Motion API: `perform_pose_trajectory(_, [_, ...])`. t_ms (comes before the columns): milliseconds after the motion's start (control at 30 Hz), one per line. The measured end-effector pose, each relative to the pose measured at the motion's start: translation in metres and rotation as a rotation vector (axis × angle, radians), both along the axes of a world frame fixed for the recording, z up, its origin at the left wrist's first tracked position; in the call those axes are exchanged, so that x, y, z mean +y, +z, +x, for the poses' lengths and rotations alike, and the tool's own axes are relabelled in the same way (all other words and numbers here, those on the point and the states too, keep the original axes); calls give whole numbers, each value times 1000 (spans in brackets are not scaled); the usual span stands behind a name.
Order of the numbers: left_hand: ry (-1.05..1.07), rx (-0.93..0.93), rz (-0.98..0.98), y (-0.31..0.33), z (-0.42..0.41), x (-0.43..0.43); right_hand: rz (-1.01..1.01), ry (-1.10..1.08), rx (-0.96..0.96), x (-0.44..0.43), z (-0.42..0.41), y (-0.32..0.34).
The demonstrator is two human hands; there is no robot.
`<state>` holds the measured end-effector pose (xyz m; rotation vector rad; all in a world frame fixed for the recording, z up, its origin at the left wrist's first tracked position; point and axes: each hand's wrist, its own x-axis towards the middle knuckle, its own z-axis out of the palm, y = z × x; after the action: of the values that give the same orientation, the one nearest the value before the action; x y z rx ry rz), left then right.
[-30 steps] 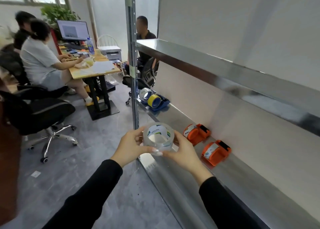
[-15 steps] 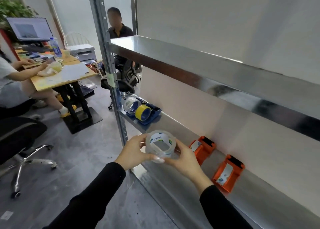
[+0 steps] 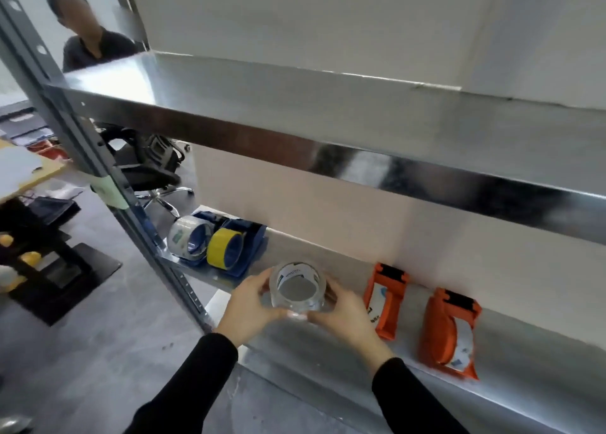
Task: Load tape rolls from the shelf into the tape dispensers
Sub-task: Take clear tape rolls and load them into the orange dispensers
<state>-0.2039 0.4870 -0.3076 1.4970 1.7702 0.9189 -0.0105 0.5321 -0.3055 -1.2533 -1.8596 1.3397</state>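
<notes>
Clear tape roll (image 3: 296, 290) moved over lower shelf (image 3: 331, 355), clasped between left hand (image 3: 248, 305) and right hand (image 3: 346, 314), both gripping its rim

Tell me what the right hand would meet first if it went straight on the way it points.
The right hand grips the clear roll, which would travel along. Past that, the blue dispenser with the yellow roll looks first in line, though depth is unclear.

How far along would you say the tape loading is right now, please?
Looks done: a clear roll and a yellow roll sit in the blue dispensers. In hand: left hand and right hand hold a loose tape roll. Left: loading it, perhaps into an orange dispenser.
</notes>
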Motion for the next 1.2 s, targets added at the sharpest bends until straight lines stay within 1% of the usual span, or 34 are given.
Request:
perform_pose_trajectory(267, [-147, -12, -14, -15, -50, 37, 23, -213, -64, 0, -50, -9])
perform_pose_trajectory(367, [-171, -42, -25, -14, -56, 41, 30, -262, -74, 0, -61, -11])
perform_pose_trajectory(467, [-189, -7, -37, -16, -57, 49, 27, -308, -78, 3, -68, -16])
perform_pose_trajectory(533, [-179, 20, -53, -17, -57, 54, 17, -308, -80, 8, -72, -19])
perform_pose_trajectory(767, [-143, 65, -16, -30, -66, 74, 12, -302, -83, 29, -87, -16])
perform_pose_trajectory(1000, [-174, 36, -19, -45, -80, 84, -8, -287, -186, 42, -107, -22])
perform_pose_trajectory(1100, [-204, 88, -35, -51, -84, 88, -25, -312, -206, 41, -115, -34])
perform_pose_trajectory(1200, [-248, 187, -82, -55, -86, 94, -42, -334, -233, 38, -118, -37])
